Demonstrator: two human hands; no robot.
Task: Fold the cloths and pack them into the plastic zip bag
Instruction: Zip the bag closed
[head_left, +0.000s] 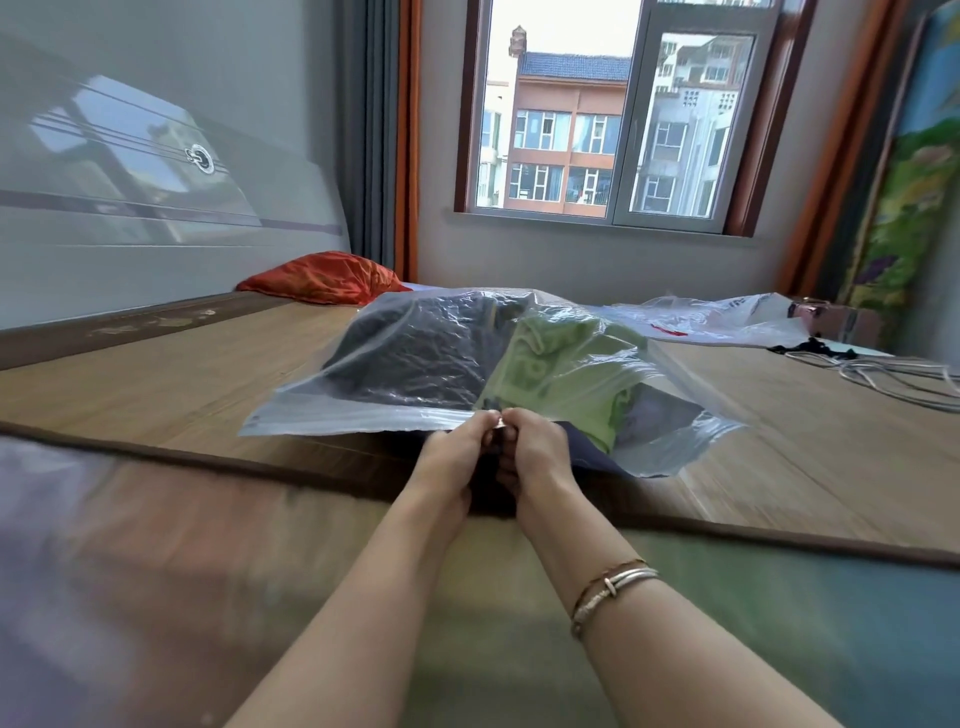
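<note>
Plastic zip bag (415, 358) of folded cloths (561, 364) lies on the bed's woven mat (182, 384) beneath a window (613, 114); left hand (457, 447) and right hand (530, 447) pinch its seal.

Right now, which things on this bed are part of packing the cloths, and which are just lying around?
Part of the job:
zip bag
dark cloth
green cloth
left hand
right hand

Just lying about:
red pillow
second plastic bag
cables
</note>
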